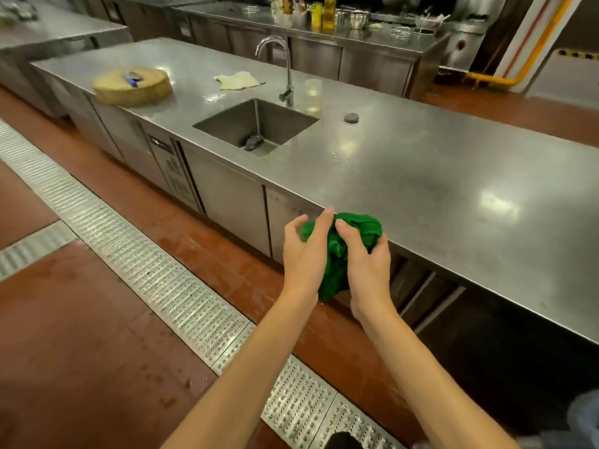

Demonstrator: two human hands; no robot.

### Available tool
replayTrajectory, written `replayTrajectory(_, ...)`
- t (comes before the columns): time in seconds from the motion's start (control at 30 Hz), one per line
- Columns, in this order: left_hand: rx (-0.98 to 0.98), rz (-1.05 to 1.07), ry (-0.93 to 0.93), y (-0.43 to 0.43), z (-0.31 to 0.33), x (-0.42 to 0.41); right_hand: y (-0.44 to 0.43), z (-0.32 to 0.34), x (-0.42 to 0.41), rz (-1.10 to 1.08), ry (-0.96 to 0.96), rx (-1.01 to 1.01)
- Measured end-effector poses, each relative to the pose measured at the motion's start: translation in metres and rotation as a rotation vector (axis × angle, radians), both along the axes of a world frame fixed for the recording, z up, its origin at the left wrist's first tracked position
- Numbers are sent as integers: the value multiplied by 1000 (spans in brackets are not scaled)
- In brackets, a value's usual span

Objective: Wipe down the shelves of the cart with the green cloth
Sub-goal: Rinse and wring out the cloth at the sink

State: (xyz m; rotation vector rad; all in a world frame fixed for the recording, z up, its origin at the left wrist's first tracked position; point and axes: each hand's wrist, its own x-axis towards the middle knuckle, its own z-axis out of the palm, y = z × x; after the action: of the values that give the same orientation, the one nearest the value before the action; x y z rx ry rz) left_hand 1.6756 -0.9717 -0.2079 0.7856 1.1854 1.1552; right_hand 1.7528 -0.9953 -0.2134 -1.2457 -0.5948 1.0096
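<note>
1. Premises: a commercial kitchen with a long steel bench, a red-brown floor and a perforated metal drain grate running along the floor in front of the bench.
2. Bench fittings: a sink is set into the bench towards its left half, with a curved tap at the sink's back right corner.
3. Bench contents: a round chopping block sits near the left end, with a knife lying on top of it. A white rag lies by the back edge behind the sink. A clear tub stands just beside the tap, and a small grey plug lies to the right of the sink.
4. Green cloth: bunched up and held between both hands at the front edge of the bench, right of the sink. Its upper part is level with the bench edge; a tail hangs down between the wrists.
5. Left hand: forearm bare and reaching forward, back of the hand to the camera. Thumb and forefinger are apart, with a fold of cloth between them; the other fingers are hidden behind the cloth.
6. Right hand: forearm bare and reaching forward. The thumb presses on the near side of the cloth and the fingers curl round its right side, gripping it.
</note>
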Motion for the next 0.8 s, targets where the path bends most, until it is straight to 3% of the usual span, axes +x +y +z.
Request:
replayTrajectory(0.23, 27, -23, 133, 71, -19, -38, 103, -12, -33, -66, 178, -57)
replayTrajectory(0.4, -180, -24, 174, 158, -34, -53, 193, -15, -42, -77, 146, 36)
replayTrajectory(0.53, -404, -207, -72, 238, -32, -52, 271, -17, -40, -47, 0, 116)
replayTrajectory(0.67, -286, -89, -368, 314, -11, -46, 341, -15, -37, 59, -76, 162)
replayTrajectory(0.8, -196, -20, -482, 375, 10, -43, 400, -9, -36, 235, -106, 168)
